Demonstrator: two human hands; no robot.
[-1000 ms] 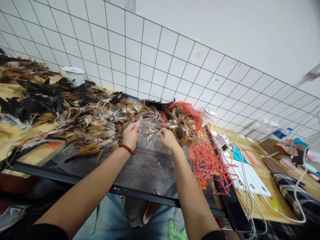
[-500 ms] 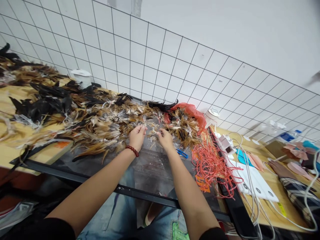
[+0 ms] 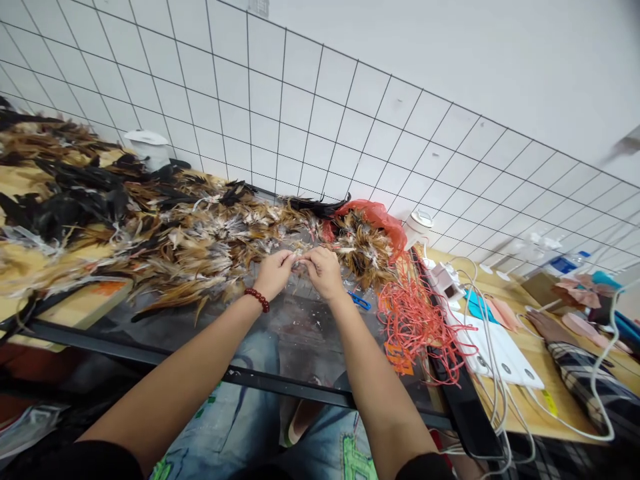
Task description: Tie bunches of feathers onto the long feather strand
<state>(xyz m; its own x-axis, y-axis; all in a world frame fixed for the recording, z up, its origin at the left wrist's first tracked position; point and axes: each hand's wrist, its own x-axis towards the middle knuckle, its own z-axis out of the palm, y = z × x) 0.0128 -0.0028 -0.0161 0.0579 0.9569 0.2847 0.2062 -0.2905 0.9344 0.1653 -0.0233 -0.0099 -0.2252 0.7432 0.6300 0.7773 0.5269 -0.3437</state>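
Observation:
My left hand [image 3: 274,272], with a dark red bead bracelet [image 3: 257,300] at the wrist, is closed in a pinch. Against it, fingertip to fingertip, my right hand [image 3: 324,270] is pinched too. Between them shows a small pale feather tuft [image 3: 298,255], mostly hidden by the fingers. A long heap of brown and white feathers [image 3: 195,250] spreads to the left of and behind my hands. Another bunch of brown feathers [image 3: 367,247] lies beyond my right hand, against a red plastic bag [image 3: 383,217]. Both hands are above a dark clear tabletop [image 3: 300,327] dotted with white bits.
Right of my forearm lie a blue thread snipper or cutter [image 3: 359,301] and tangled red strings [image 3: 420,327]. White cables [image 3: 497,373] loop over a white board [image 3: 515,363]. A co-worker's plaid sleeve [image 3: 583,367] rests at far right. A wire grid [image 3: 320,120] stands behind.
My hands have come together, the right moving left until its fingertips meet the left's. The view has shifted slightly, so the surroundings sit a little further left.

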